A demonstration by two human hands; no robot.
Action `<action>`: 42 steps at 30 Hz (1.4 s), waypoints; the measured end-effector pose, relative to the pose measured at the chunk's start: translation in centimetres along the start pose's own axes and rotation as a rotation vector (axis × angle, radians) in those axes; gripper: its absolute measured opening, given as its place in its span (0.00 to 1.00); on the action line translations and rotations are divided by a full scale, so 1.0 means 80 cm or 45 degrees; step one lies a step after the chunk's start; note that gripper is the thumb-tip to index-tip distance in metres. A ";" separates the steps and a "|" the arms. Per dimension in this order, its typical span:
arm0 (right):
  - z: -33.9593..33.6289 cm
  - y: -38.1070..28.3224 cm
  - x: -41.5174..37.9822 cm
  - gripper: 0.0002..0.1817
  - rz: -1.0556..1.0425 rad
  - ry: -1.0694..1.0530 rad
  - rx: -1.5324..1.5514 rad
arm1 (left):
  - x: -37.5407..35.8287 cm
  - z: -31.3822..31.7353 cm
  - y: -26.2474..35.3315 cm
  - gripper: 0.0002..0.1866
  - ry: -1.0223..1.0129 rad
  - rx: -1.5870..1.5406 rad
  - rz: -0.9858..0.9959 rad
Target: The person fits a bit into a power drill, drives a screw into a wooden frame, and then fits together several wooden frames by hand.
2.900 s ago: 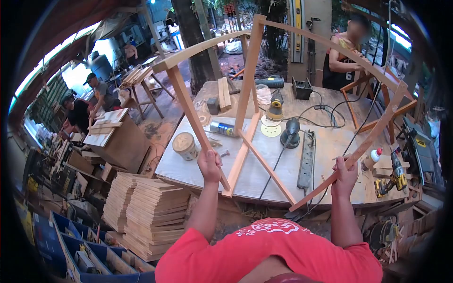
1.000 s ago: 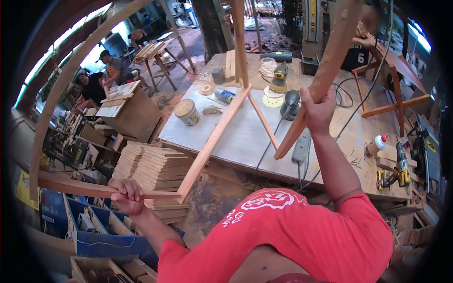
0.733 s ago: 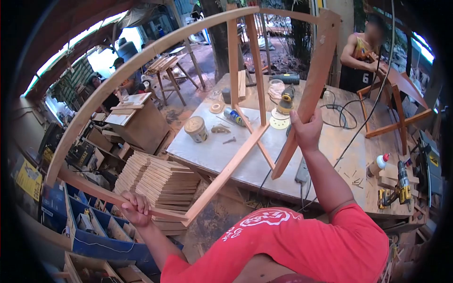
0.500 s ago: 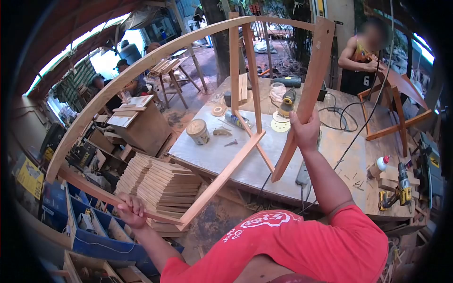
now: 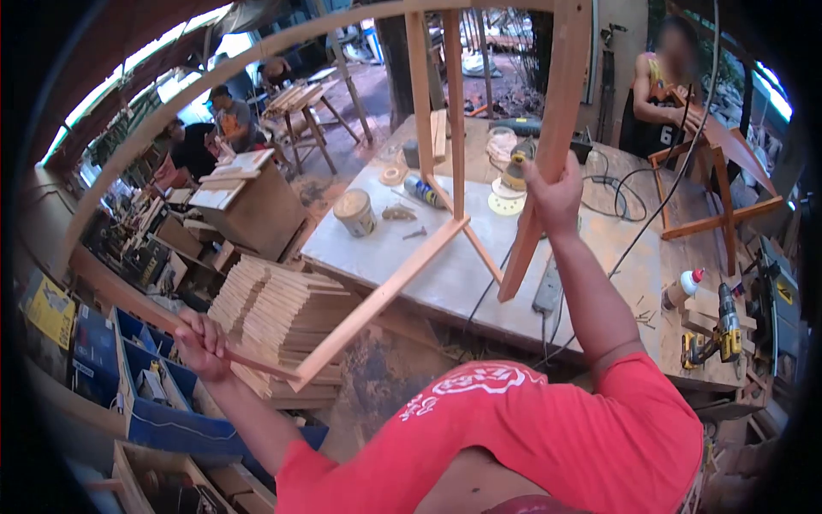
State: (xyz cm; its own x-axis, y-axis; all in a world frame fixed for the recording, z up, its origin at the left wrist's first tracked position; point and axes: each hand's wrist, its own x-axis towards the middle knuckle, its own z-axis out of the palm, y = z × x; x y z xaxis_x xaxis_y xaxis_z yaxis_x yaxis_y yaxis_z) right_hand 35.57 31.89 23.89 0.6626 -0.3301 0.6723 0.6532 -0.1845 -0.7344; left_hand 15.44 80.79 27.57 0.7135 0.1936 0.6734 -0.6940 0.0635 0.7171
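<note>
A light wooden chair-like frame (image 5: pixel 377 300) is held up before me, with a long curved rail (image 5: pixel 210 81) arching over its left side and running out at the top of the view. My left hand (image 5: pixel 203 344) is closed around a lower bar at the left, near a corner joint. Around a wide upright leg (image 5: pixel 556 103) on the right, my right hand (image 5: pixel 556 195) is wrapped, thumb toward me. Two thinner uprights (image 5: pixel 419 94) stand in the middle, joined to crossing bars below. Parts of both hands' fingers are hidden behind the wood.
Behind the frame is a workbench (image 5: pixel 342 244) with a tub (image 5: pixel 354 212), a sander (image 5: pixel 515 171), a glue bottle (image 5: pixel 682 289) and a cordless drill (image 5: pixel 728 325). Stacked slats (image 5: pixel 274 317) and blue bins (image 5: pixel 163 420) lie lower left. A co-worker (image 5: pixel 659 103) handles another frame (image 5: pixel 719 171); others sit far left.
Both my hands have lifted the frame, the left one also moving left. The curved rail's top now passes out of view. The co-worker at the right has straightened slightly.
</note>
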 end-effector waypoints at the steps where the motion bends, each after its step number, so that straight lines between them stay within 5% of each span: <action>1: -0.002 -0.002 0.004 0.19 0.046 -0.016 -0.009 | 0.002 -0.003 -0.001 0.24 0.020 -0.016 -0.007; 22: -0.021 -0.009 -0.003 0.20 -0.090 0.103 -0.258 | 0.004 0.053 -0.078 0.28 -0.055 0.196 -0.122; 42: 0.005 0.031 -0.028 0.22 0.020 0.069 -0.155 | -0.027 0.075 -0.077 0.28 0.134 0.187 -0.126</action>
State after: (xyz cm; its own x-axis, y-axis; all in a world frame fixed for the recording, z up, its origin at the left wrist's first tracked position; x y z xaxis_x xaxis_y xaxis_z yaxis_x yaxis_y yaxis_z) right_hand 35.82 32.57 20.61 0.6495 -0.3827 0.6570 0.5914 -0.2889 -0.7529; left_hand 18.74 74.14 22.75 0.7580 0.2952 0.5816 -0.5944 -0.0545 0.8023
